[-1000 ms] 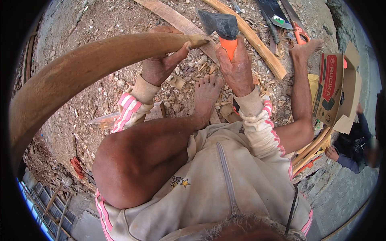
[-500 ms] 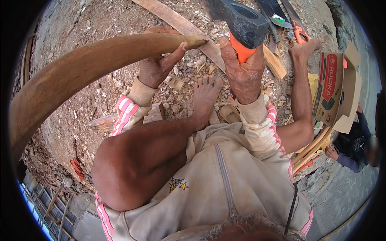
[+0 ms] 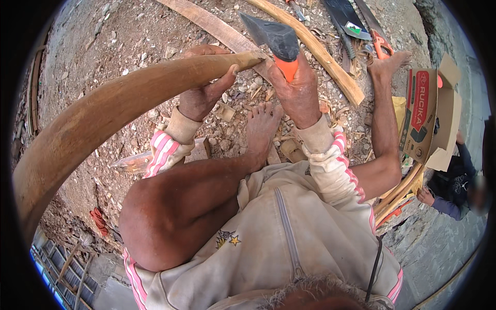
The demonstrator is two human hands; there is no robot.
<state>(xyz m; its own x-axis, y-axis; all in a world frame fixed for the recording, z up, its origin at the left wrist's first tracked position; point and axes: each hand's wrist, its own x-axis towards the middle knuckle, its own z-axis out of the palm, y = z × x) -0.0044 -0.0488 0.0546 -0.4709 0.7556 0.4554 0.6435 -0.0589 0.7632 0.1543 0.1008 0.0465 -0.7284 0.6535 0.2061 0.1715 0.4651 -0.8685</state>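
Left hand [image 3: 199,101] gripping 1 curved pole [image 3: 126,98]; right hand [image 3: 299,97] clenched around 1 hatchet [image 3: 275,39].

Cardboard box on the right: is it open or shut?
Open. The cardboard box has unfastened flaps, with the upper one sticking outward rather than folded closed over its opening.

You have bright, diffuse daylight, with soft shadows on the ground [image 3: 134,36]. Your right hand [image 3: 297,98] looks sharp. Your view bends and blackens toward its rim.

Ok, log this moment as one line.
left hand: grips curved wood near tapered end | right hand: holds orange-handled axe | nearby: handsaw, cardboard box
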